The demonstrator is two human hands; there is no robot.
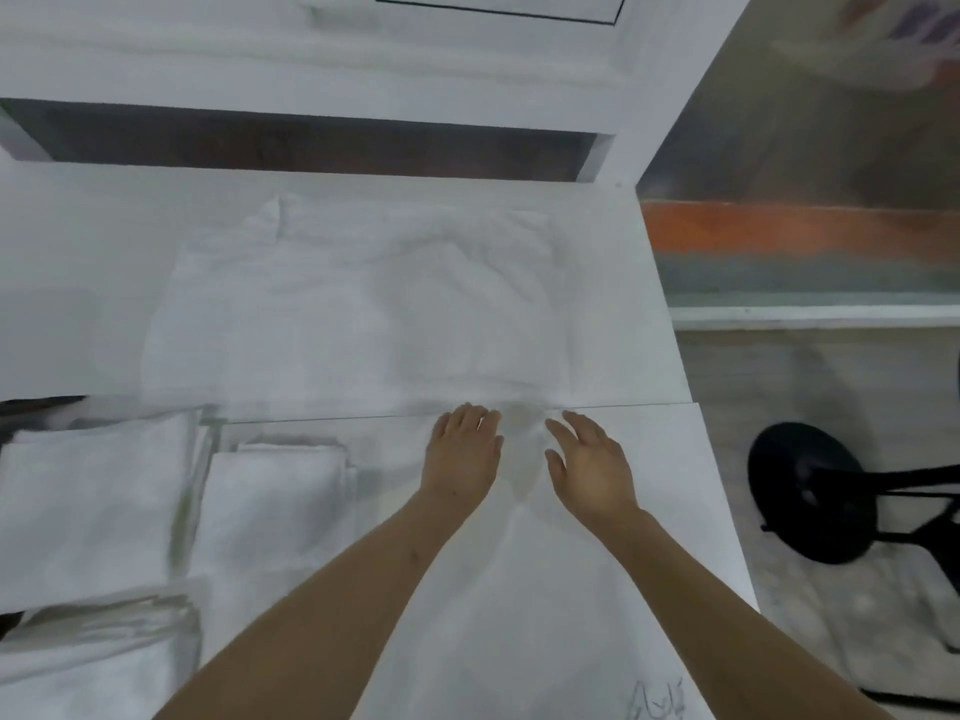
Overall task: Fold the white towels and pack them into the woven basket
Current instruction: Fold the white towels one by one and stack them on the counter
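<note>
A large white towel [353,314] lies spread and wrinkled on the white table [660,459], its near edge along a seam in the tabletop. My left hand [464,452] rests palm down at that near edge, fingers apart. Just to its right, my right hand [592,467] hovers flat with fingers spread, holding nothing. Folded white towels [93,491] are stacked at the left, with another folded towel [280,496] beside them. No woven basket shows in this view.
A white shelf unit [311,90] stands behind the table with more white cloth on top. The table's right edge drops to a tiled floor, where a black stool base [810,491] stands. An orange and grey band [800,236] runs along the right.
</note>
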